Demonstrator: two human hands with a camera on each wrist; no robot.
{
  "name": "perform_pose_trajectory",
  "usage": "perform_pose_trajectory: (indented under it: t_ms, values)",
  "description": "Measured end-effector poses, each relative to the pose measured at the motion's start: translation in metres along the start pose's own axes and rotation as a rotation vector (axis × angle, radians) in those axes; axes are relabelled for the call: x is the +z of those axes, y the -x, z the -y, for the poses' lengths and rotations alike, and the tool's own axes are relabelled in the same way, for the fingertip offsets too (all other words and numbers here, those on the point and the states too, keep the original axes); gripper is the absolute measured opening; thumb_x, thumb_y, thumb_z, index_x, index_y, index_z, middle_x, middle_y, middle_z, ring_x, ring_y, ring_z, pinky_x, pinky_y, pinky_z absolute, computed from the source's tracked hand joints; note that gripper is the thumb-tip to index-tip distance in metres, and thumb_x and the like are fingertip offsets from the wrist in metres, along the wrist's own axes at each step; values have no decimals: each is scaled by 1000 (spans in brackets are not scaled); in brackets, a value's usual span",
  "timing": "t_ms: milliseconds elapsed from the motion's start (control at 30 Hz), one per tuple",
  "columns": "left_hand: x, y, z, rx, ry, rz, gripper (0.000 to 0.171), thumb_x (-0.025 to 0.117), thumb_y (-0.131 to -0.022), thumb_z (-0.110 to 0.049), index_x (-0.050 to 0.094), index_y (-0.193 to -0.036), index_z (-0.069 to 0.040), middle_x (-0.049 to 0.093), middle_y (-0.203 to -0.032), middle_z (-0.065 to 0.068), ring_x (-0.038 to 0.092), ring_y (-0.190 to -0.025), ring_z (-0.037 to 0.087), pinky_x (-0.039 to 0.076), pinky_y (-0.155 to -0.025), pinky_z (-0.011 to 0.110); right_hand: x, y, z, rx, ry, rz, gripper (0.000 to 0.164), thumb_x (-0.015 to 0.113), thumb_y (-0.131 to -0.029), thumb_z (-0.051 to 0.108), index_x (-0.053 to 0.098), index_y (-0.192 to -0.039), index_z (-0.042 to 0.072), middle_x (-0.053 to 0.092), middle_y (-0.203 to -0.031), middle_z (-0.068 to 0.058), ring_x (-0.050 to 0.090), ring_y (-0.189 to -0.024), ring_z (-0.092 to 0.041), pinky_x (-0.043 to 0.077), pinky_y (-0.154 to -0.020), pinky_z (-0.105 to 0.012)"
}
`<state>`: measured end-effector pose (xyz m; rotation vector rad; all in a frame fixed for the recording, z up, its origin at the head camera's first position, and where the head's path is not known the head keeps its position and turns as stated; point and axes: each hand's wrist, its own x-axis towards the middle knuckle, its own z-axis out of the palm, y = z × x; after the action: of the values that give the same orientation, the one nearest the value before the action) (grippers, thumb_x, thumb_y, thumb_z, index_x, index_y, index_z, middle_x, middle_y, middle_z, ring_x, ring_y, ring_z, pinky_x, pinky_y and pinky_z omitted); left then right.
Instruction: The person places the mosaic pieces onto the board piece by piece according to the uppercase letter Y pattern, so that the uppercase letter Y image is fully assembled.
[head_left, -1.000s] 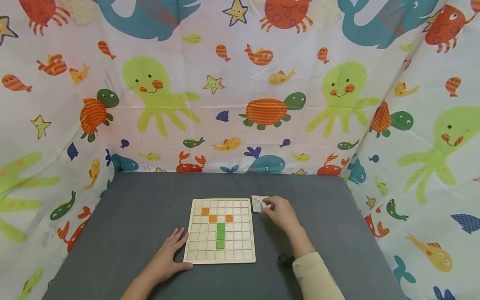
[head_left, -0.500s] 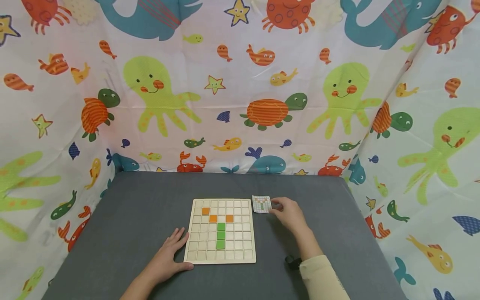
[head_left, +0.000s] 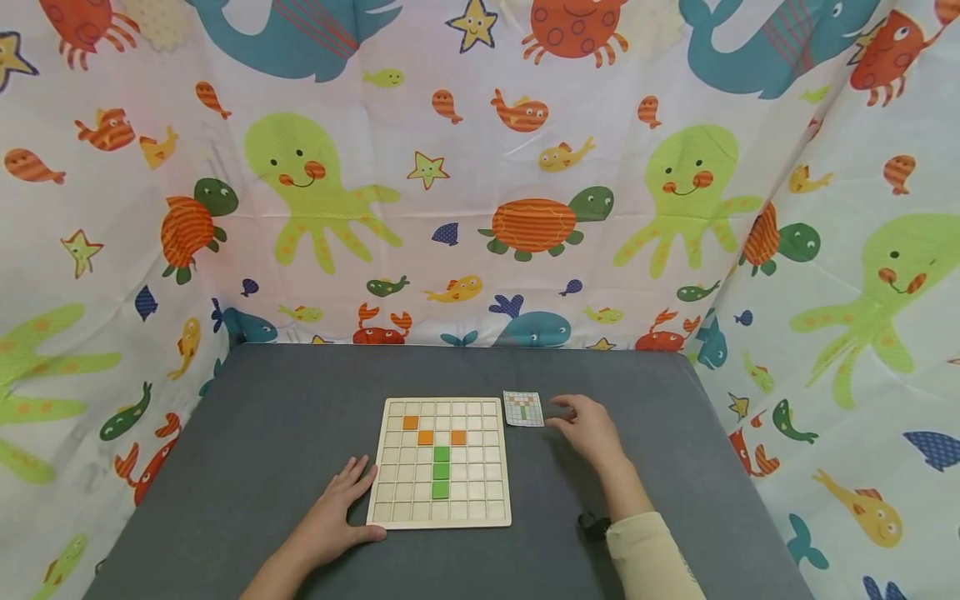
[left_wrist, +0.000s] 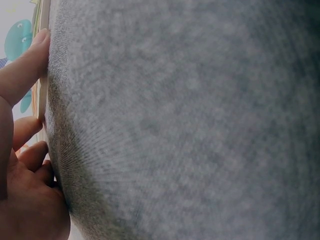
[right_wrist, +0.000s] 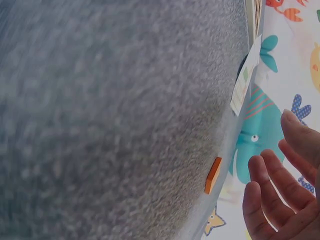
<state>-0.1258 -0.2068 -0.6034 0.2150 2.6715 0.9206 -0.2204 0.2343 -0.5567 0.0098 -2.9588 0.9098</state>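
A square wooden grid board (head_left: 480, 492) lies on the grey table, with three orange tiles (head_left: 426, 437) and a column of three green tiles (head_left: 441, 472) in it. My left hand (head_left: 330, 517) rests at the board's near left corner, fingers spread along the left side and thumb at the front edge. Just right of the board lies a small printed card (head_left: 523, 408). My right hand (head_left: 592, 429) hovers beside the card, apart from it, fingers loosely bent around nothing. In the right wrist view a loose orange tile (right_wrist: 213, 175) lies on the table near that hand; the head view hides it.
The grey table (head_left: 300, 400) meets a patterned sea-animal curtain (head_left: 465, 250) at the back and sides. A black object (head_left: 593, 527) sits at the right wrist, by the cream sleeve (head_left: 652, 554).
My right hand has come off the card and moved right, leaving the card flat on the table and fully in view. The left hand and the board have stayed still.
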Motion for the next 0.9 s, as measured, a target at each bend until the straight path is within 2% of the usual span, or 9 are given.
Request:
perform_pose_trajectory:
  t_ms: [200, 400, 667, 900]
  values:
    - [0, 0, 0, -7, -5, 1, 110, 86, -66, -61, 41, -156, -16, 25, -167, 11, 12, -156, 38, 20, -119, 67, -5, -1, -11, 5, 1, -35, 49, 83, -85, 24, 69, -129, 9, 68, -121, -17, 69, -98, -29, 57, -83, -51]
    - [0, 0, 0, -3, -4, -1, 110, 86, -66, -61, 41, -156, -16, 25, -167, 11, 12, -156, 38, 20, -119, 67, -8, -3, -18, 56, 0, -54, 51, 84, -85, 23, 67, -130, 7, 67, -125, -17, 69, -101, -31, 57, -85, -51]
    - [-1, 1, -1, -5, 1, -1, 110, 86, -66, -60, 41, -156, -16, 25, -167, 11, 12, -156, 39, 21, -118, 67, -6, -7, -29, 102, -24, -33, 51, 83, -86, 20, 66, -130, 3, 67, -127, -18, 70, -104, -32, 56, -89, -51]
    - [-1, 0, -2, -16, 1, 8, 110, 86, -66, -61, 40, -156, -17, 24, -168, 10, 11, -156, 38, 20, -119, 68, -1, -8, -37, 155, -35, 7, 49, 82, -86, 20, 66, -127, -1, 69, -119, -19, 68, -102, -31, 55, -89, -50]
